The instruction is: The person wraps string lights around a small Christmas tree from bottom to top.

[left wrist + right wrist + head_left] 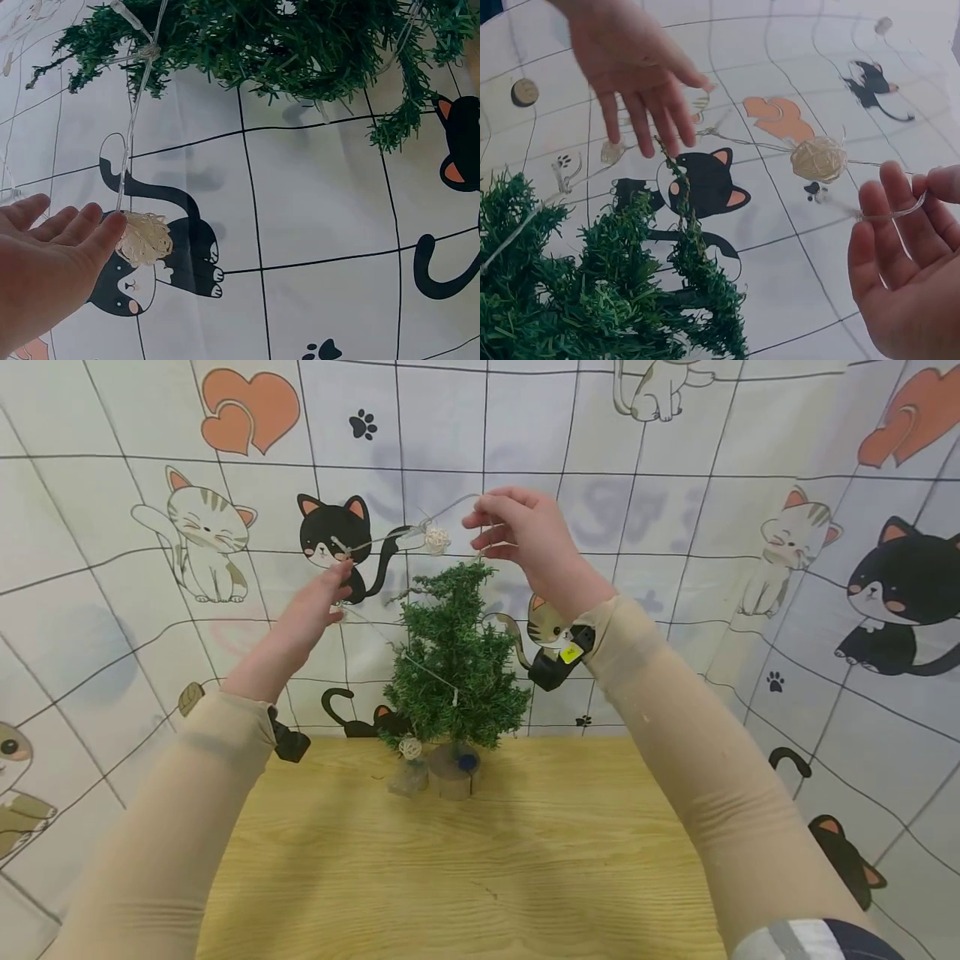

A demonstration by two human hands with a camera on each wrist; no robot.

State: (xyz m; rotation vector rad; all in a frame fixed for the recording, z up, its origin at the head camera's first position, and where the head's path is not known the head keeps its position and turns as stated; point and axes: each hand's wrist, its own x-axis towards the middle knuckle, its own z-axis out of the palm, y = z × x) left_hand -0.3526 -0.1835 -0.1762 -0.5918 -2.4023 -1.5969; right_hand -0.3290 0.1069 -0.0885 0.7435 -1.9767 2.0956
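Observation:
A small artificial Christmas tree [461, 660] stands upright on a round base. A string of lights [756, 143] with woven balls hangs partly across its front and stretches between the two hands above it. My right hand [536, 539], above the treetop, pinches the wire between thumb and forefinger, clearest in the right wrist view. One woven ball [437, 540] hangs on the wire between the hands. At the left of the tree, my left hand [300, 618] has its fingers extended against the wire. In the left wrist view, another woven ball [148, 240] hangs beside its fingertips.
The tree's base [453, 772] rests on a wooden table [480, 868], near its back edge. Beside the base lie a woven ball [410, 747] and a small clear object I cannot identify. Behind hangs a white gridded sheet [442, 418] printed with cats and hearts.

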